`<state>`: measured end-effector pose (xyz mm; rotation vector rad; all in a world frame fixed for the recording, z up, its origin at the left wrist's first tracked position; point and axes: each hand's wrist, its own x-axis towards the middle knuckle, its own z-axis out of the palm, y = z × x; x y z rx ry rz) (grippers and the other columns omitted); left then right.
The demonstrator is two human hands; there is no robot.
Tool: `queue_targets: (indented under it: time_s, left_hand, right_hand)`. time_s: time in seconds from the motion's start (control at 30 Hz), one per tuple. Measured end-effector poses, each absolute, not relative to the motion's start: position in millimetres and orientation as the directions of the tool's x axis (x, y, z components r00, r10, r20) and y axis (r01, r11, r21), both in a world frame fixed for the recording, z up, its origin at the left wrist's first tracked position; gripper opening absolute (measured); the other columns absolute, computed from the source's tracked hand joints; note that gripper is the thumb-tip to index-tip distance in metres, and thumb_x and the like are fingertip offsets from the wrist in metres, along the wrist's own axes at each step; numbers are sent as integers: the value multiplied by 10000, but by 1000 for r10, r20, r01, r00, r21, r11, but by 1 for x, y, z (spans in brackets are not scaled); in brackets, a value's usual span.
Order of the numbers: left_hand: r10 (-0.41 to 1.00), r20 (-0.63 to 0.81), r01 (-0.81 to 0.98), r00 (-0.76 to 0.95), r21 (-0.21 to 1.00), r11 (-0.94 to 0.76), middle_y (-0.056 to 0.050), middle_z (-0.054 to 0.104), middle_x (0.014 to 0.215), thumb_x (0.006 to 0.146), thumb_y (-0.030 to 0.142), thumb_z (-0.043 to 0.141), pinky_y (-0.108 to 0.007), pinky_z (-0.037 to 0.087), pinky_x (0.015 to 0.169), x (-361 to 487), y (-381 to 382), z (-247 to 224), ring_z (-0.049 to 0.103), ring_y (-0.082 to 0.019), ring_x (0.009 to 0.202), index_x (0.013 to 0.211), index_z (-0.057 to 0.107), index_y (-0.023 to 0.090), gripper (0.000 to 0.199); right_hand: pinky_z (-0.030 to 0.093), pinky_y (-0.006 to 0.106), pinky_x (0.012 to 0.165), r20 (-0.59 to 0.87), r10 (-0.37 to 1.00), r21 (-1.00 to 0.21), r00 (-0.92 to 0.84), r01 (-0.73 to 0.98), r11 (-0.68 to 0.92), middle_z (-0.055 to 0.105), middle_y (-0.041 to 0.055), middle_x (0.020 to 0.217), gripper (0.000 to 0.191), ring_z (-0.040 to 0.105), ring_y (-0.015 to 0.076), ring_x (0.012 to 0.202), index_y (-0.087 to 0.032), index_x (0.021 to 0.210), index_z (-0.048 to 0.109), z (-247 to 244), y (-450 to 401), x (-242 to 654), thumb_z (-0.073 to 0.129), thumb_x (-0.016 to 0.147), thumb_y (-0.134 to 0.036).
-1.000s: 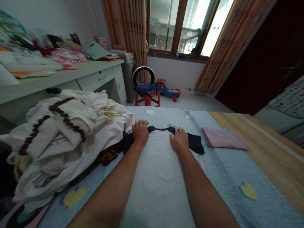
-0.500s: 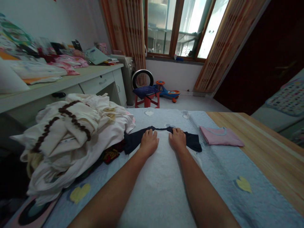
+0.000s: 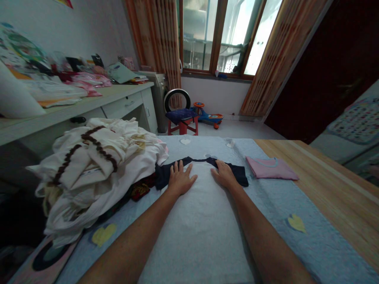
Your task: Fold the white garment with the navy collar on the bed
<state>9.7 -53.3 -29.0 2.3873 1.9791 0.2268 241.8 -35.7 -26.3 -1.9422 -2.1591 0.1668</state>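
A T-shirt (image 3: 201, 221) with a pale body and dark navy sleeves lies spread flat in front of me, its neckline at the far end. My left hand (image 3: 180, 182) rests on it near the left shoulder, fingers spread. Over by the right shoulder, my right hand (image 3: 223, 174) lies flat with its fingers stretched out. Neither hand grips the cloth. The shirt's lower edge runs out of view at the bottom.
A heap of cream clothes (image 3: 97, 157) with brown trim lies on the left. To the right sits a folded pink garment (image 3: 271, 168). Under everything is a light blue quilted cloth (image 3: 296, 252) over a wooden tabletop (image 3: 334, 177). Beyond stands a red stool (image 3: 184, 127).
The fingers of my left hand have spread apart, and the hand has shifted slightly left and nearer to me. My right hand's fingers have straightened out. The view has shifted slightly.
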Motion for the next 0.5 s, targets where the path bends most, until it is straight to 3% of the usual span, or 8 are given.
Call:
queue_targets:
  time_s: [0.1, 0.27, 0.37, 0.5]
  left_hand:
    - [980, 85, 974, 180, 123, -189, -115, 301, 1613, 929, 654, 384, -568, 179, 1162, 9, -53, -30, 223, -400, 1479, 1524, 348, 330, 679]
    - [980, 90, 976, 179, 112, -188, -115, 304, 1612, 930, 651, 388, -567, 184, 1163, 8, -52, -31, 219, -399, 1481, 1521, 355, 331, 673]
    - [979, 91, 975, 184, 113, -193, -118, 306, 1610, 931, 650, 382, -566, 184, 1165, 8, -51, -32, 218, -401, 1482, 1517, 364, 327, 670]
    - [979, 87, 973, 185, 126, -195, -121, 294, 1615, 934, 645, 382, -565, 179, 1168, 8, -52, -31, 215, -400, 1483, 1521, 358, 319, 671]
  right_hand:
    - [306, 352, 1124, 220, 975, -238, -25, 968, 79, 543, 143, 1433, 472, 463, 217, 1330, -112, 1413, 496, -28, -36, 255, 383, 978, -258]
    - [221, 436, 1156, 229, 960, -116, 164, 983, -140, 563, 128, 1416, 537, 375, 276, 1393, -132, 1409, 517, -31, -33, 280, 360, 898, -84]
    - [174, 467, 1161, 209, 960, -66, 188, 982, -178, 573, 156, 1387, 568, 398, 293, 1368, -130, 1428, 498, -30, -34, 288, 358, 880, -78]
    - [261, 473, 1094, 201, 954, -17, 223, 974, -224, 628, 192, 1213, 418, 524, 325, 1188, -130, 1211, 668, -21, -35, 291, 459, 851, -164]
